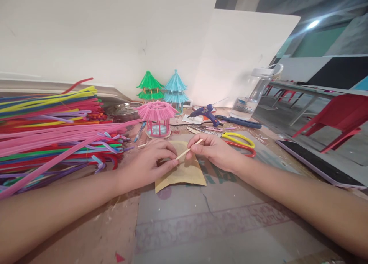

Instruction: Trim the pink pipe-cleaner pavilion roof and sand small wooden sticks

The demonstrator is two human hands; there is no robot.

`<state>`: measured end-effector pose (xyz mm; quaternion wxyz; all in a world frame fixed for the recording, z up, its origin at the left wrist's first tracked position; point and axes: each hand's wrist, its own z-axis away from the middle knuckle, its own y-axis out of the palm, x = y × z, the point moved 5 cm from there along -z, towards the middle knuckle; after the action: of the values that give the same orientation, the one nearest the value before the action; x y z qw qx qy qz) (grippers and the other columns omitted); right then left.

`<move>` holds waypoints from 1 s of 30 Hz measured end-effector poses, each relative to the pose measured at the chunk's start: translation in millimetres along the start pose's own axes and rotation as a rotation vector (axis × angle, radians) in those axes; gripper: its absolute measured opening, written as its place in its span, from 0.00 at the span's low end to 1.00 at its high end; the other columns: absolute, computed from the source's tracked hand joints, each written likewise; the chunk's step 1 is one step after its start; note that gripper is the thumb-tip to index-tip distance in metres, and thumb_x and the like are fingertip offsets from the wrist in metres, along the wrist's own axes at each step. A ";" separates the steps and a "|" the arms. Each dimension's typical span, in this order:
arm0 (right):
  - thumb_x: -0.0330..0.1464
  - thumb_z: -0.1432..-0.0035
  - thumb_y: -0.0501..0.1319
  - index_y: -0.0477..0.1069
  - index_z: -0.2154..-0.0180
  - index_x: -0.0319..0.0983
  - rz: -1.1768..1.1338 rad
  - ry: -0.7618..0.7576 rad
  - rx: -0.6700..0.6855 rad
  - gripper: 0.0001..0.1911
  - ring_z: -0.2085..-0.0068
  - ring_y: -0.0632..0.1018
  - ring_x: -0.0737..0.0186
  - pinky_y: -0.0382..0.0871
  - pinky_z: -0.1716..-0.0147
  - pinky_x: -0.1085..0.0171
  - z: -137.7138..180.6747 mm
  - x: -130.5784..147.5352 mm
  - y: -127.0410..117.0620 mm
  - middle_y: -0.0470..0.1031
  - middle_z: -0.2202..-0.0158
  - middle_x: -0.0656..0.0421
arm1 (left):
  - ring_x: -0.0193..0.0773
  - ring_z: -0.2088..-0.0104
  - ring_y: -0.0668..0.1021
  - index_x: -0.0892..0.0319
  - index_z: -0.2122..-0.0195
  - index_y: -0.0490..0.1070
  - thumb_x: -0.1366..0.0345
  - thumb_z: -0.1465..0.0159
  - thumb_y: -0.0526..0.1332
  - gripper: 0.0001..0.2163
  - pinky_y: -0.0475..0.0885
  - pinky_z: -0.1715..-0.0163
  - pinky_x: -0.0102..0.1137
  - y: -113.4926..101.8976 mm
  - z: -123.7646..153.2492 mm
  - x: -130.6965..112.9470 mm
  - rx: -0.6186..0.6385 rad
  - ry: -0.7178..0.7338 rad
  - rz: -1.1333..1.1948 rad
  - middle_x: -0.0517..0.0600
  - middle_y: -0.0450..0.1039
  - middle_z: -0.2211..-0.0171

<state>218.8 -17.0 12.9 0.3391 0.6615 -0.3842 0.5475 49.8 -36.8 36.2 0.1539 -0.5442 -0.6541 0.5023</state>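
A thin wooden stick (184,154) slants between my two hands, above a yellowish sheet that looks like sandpaper (184,176). My left hand (153,158) pinches its lower end between thumb and fingers. Nearer the other end, the thumb and fingers of my right hand (212,151) are closed on the stick, whose tip sticks out above them. The sheet lies on the table mat under both hands, its front edge curling slightly. Just behind my left hand stands a small pink pavilion model (157,118).
Pipe cleaners (51,141) are heaped at left. Green (148,86) and blue (176,88) pavilion models stand behind. A glue gun (207,113), scissors with yellow and red handles (240,138), a water bottle (247,97) and a phone (319,162) lie or stand to the right.
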 end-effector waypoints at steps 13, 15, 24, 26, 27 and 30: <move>0.55 0.44 0.61 0.68 0.71 0.40 0.232 -0.141 -0.103 0.25 0.73 0.75 0.64 0.70 0.68 0.64 5.0 10.9 -1.4 0.72 0.78 0.62 | 0.44 0.51 0.73 0.57 0.56 0.74 0.64 0.34 0.57 0.09 0.66 0.49 0.40 5.4 0.7 3.8 0.084 -0.058 -0.054 0.52 0.73 0.55; 0.56 0.45 0.60 0.67 0.72 0.40 0.258 -0.134 -0.100 0.25 0.74 0.74 0.64 0.69 0.69 0.64 4.3 9.9 -1.5 0.70 0.78 0.63 | 0.44 0.51 0.73 0.57 0.56 0.74 0.64 0.35 0.58 0.09 0.66 0.49 0.40 6.2 1.0 3.2 0.102 -0.060 -0.060 0.52 0.73 0.55; 0.53 0.38 0.54 0.65 0.71 0.41 0.433 -0.115 -0.044 0.23 0.73 0.72 0.64 0.65 0.69 0.64 7.0 6.0 3.7 0.70 0.77 0.62 | 0.45 0.51 0.73 0.56 0.55 0.73 0.62 0.36 0.59 0.10 0.67 0.49 0.40 8.7 1.9 4.2 0.109 -0.054 -0.095 0.51 0.73 0.53; 0.50 0.35 0.52 0.65 0.71 0.41 0.544 -0.141 -0.040 0.22 0.72 0.72 0.63 0.65 0.68 0.64 8.2 8.3 4.5 0.70 0.76 0.62 | 0.45 0.51 0.73 0.56 0.55 0.73 0.63 0.36 0.59 0.10 0.67 0.48 0.40 8.6 1.7 4.0 0.112 -0.051 -0.100 0.51 0.73 0.53; 0.48 0.33 0.51 0.64 0.71 0.40 0.607 -0.162 -0.033 0.21 0.71 0.72 0.63 0.65 0.68 0.64 9.0 10.0 5.5 0.71 0.75 0.61 | 0.45 0.51 0.73 0.56 0.55 0.73 0.63 0.36 0.59 0.10 0.67 0.48 0.40 8.5 1.5 4.0 0.114 -0.050 -0.100 0.51 0.73 0.53; 0.42 0.31 0.48 0.65 0.71 0.40 0.773 -0.267 0.019 0.19 0.71 0.73 0.64 0.65 0.68 0.65 12.2 16.3 11.8 0.73 0.74 0.60 | 0.45 0.50 0.73 0.56 0.55 0.73 0.62 0.37 0.59 0.10 0.67 0.48 0.41 8.6 1.2 4.2 0.121 -0.052 -0.097 0.51 0.73 0.52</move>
<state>215.7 -35.4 27.2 0.0493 0.5367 -0.6400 0.5477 52.2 -34.6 27.1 0.1935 -0.4884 -0.6517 0.5471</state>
